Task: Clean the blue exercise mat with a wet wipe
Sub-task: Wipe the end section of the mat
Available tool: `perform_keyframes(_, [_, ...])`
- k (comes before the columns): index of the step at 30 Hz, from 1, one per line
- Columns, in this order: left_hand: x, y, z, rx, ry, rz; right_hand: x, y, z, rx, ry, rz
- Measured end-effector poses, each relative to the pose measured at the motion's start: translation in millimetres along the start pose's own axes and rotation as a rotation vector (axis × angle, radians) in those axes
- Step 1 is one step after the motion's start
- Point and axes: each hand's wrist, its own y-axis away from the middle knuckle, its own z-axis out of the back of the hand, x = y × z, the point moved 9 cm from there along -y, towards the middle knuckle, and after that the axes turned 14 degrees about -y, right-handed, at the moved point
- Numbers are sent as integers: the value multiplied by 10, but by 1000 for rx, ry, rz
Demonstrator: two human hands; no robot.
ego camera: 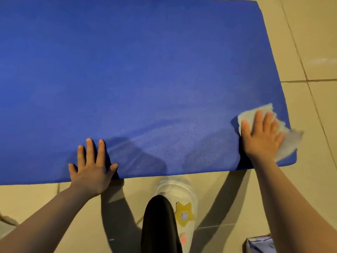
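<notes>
Knee [160,221] at 6 o'clock. Left hand [93,168] flat, fingers spread, steadying blue mat [145,70]. Right hand [260,136], fingers straight, presses wet wipe [290,141] at 4 o'clock corner. Near strip glistens, likely wiped; far expanse apparently remains.

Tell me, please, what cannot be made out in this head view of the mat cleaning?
- Blue mat: its left and far ends run past the frame edges, so its full length is unknown.
- Wet wipe: its middle lies under the right hand.
- Mat surface under the left hand: covered by the palm.
- Packet at the bottom right: cut off by the edge, label unreadable.
- Shoe: blurred and partly behind the dark trouser leg.
</notes>
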Motion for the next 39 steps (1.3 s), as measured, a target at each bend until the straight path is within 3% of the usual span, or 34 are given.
perform_keyframes(3, [-1,-9,3,-21,19,9,0,274,-72,-107,-46,-149])
perform_keyframes(5, [-1,7,12,-43,60,21,448,499,-390,-13,-23,-42])
perform_keyframes(10, [-195,174,204,-192,220,-14,1923,1727,-1264,321,137,873])
perform_keyframes(12, [-370,253,194,-187,209,-89,1918,1778,-1298,502,80,1047])
perform_keyframes(14, [-473,301,108,-179,167,-138,1600,1326,-1031,427,24,955])
perform_keyframes(18, [-455,293,-5,-266,187,-157,276,33,-202,177,85,375])
perform_keyframes(21, [-501,298,-95,-279,152,-167,-486,-362,340,122,9,62])
perform_keyframes(23, [-515,306,-102,-301,123,-145,-671,-385,425,60,-88,-53])
perform_keyframes(26, [-533,320,-113,-286,107,-143,-560,-185,236,-51,-27,-125])
perform_keyframes(31, [-535,312,-118,-274,104,-143,229,401,-312,10,39,115])
perform_keyframes(35, [-547,314,-103,-275,102,-157,997,1161,-761,160,66,611])
perform_keyframes(39, [-529,324,-82,-276,107,-162,1004,1425,-836,308,11,817])
